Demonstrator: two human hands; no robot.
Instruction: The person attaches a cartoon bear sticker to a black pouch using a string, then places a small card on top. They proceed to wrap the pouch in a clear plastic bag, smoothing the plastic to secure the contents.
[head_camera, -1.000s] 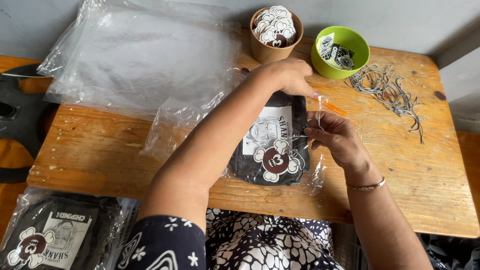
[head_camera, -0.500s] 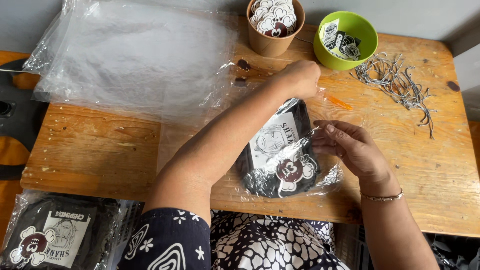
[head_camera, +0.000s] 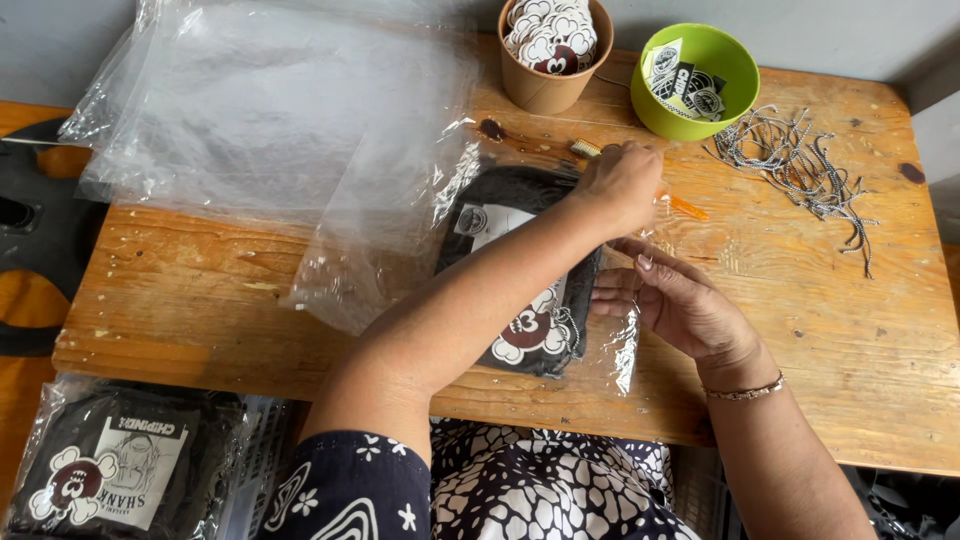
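Bagged black garment (head_camera: 520, 270) mid-desk (head_camera: 180, 300), both hands at its right edge.

Left hand (head_camera: 620, 185) fisted, pinching the clear bag's upper edge; right hand (head_camera: 680, 300) loosely curled, fingertips on the plastic flap. Beyond: stacked clear bags (head_camera: 270, 110), paper cup (head_camera: 552, 55), green bowl (head_camera: 698, 80), cords (head_camera: 800, 165).

Two hands work at the centre of the frame, one left hand (head_camera: 622, 185) and one right hand (head_camera: 680, 305). Two containers stand at the upper right: one brown paper cup (head_camera: 553, 58) and one green bowl (head_camera: 698, 82). Two bagged black garments show, one at centre (head_camera: 520, 270) and one at lower left (head_camera: 110, 470).
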